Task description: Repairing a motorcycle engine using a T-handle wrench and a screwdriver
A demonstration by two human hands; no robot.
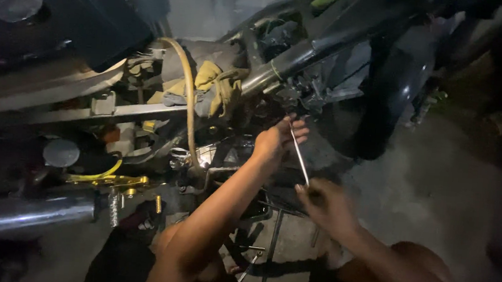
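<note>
The right hand [325,205] pinches a thin shiny metal rod [299,153]; the left hand's [276,142] fingers curl round its upper end beside the motorcycle's dark tyre [385,104].

rod [299,155]: thin bare metal, bright and smooth, held between the left hand [273,141] and right hand [325,205]
pipe [18,215]: polished chrome metal, glossy, with streaked reflections
hose [188,88]: tan rubber or plastic, smooth, dull sheen
rag [215,84]: yellow cloth, matt, crumpled
tyre [386,98]: black rubber, matt
lever [110,179]: gold-coloured metal, shiny
spring [115,208]: bare metal coil, bright
floor [438,191]: grey concrete, rough, matt
</note>
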